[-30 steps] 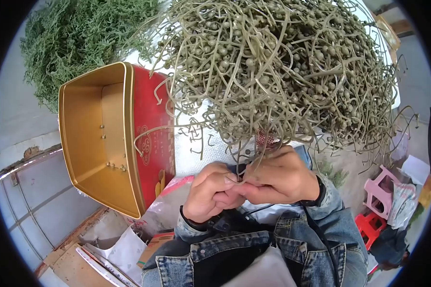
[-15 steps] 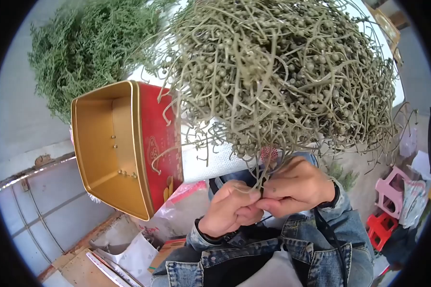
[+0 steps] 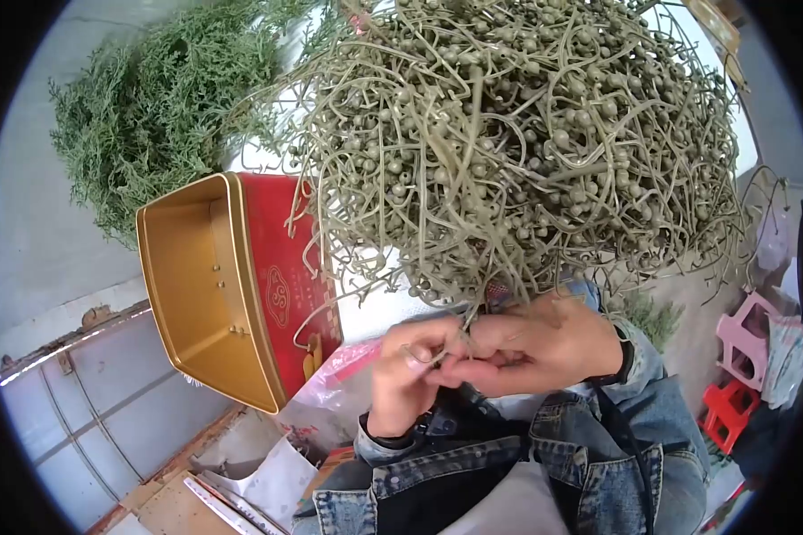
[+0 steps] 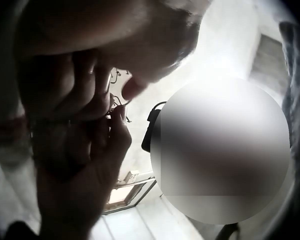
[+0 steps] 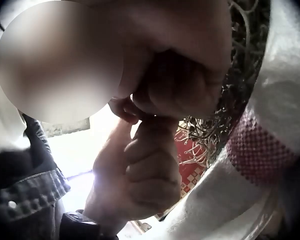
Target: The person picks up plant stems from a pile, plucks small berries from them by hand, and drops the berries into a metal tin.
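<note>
Both hands meet in front of the body, below a big pile of grey-green stems with round berries. My left hand pinches a thin stem between thumb and fingertips. Close against it, the right hand has curled fingers and holds the stems where they hang from the pile's near edge. In the left wrist view a thin stem shows between the fingertips, both hands dark against the light. The right wrist view has the hands touching, their fingertips partly hidden.
A red tin with a gold inside lies left of the pile, its mouth facing left, with several small beads inside. Feathery green sprigs lie behind it. Pink and red stools stand at right.
The head view has shifted slightly. The left fingers have moved up and loosened from their tight curl against the right hand, with a thin stem now showing between thumb and fingertips.
</note>
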A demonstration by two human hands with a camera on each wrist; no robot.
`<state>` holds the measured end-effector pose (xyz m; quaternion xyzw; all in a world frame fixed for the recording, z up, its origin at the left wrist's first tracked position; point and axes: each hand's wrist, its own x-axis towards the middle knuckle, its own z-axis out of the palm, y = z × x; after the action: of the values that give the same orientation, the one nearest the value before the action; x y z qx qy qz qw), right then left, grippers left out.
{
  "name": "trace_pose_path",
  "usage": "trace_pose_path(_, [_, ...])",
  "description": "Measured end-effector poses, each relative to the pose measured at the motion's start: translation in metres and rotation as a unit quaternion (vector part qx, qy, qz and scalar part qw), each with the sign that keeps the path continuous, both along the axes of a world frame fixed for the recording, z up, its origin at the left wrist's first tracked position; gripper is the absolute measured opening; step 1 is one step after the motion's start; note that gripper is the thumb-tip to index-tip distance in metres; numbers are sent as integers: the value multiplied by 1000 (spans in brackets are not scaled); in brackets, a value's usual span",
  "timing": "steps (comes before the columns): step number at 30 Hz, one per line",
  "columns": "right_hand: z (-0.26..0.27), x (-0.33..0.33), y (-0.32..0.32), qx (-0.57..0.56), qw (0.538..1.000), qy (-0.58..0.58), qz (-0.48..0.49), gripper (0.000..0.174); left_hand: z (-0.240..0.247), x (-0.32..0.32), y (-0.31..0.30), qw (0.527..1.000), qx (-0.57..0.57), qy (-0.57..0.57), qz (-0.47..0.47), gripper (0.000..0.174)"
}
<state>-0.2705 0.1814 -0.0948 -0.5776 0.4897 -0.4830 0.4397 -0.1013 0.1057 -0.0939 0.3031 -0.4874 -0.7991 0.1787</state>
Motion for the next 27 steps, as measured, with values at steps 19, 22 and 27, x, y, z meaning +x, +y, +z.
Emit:
trace_pose_path(19, [-14,22,7,-147,939,227,-212,19,9,-27,2,977,80,-141,139,28])
trace_pose_path(22, [-17,27,-2,-181,924,208,-266,18,-5,-33,2,981,85,-39,172,30])
trace_pose_path(27, [-18,11,-1,-232,911,214,-264,15,-18,-33,20,957,138,196,165,26])
